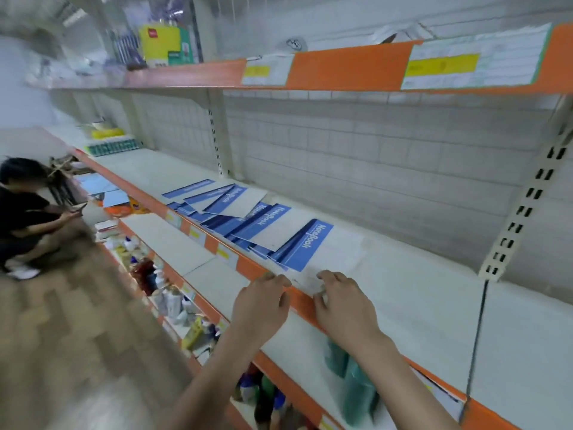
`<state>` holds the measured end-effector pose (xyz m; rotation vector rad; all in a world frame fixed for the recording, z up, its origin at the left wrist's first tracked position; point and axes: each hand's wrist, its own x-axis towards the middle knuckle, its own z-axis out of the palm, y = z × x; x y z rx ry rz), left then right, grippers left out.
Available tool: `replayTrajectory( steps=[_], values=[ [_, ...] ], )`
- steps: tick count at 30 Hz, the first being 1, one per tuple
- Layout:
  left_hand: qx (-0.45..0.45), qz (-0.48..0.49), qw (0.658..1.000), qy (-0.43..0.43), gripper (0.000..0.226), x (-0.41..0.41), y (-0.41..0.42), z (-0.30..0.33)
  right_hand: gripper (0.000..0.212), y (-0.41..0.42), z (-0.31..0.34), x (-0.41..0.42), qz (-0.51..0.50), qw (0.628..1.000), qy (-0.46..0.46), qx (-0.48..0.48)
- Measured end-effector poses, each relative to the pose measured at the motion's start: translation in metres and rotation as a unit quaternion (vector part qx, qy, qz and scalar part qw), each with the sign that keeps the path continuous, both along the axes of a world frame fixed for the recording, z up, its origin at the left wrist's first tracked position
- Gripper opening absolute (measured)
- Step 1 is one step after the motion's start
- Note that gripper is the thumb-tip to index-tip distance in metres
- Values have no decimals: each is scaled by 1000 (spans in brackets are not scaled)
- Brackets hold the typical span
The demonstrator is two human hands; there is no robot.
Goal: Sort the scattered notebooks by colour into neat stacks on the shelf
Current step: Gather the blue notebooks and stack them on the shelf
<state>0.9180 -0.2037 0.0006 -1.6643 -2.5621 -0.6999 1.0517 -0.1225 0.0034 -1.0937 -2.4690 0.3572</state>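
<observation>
Several notebooks with white covers and blue "NoteBook" bands lie fanned and overlapping in a loose pile on the middle shelf. The nearest notebook lies at the right end of the pile, its white part reaching toward the shelf's orange front edge. My left hand rests on that edge with its fingers loosely bent and nothing in them. Just beside it, my right hand touches the notebook's near corner, a white bit showing between thumb and fingers. The picture is blurred there.
An upper shelf with price labels overhangs. To the right of the pile the shelf surface is bare white. Bottles fill the lower shelves. A person crouches on the wooden floor at the far left.
</observation>
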Motion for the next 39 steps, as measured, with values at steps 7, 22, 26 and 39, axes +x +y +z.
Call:
replayTrajectory(
  steps=[7,22,26,39],
  values=[
    [20,14,1000,-12,30,-38,-8,-3,36,-6,1,-47,32,999,10,10],
    [17,-89,995,-45,28,-150,54,15,40,47,6,-150,-46,997,54,1],
    [6,-116,992,-47,28,-168,76,15,40,64,6,-162,-85,995,48,-3],
    [35,-191,975,-108,24,-172,138,-1,31,85,4,-147,-171,985,4,-12]
  ],
)
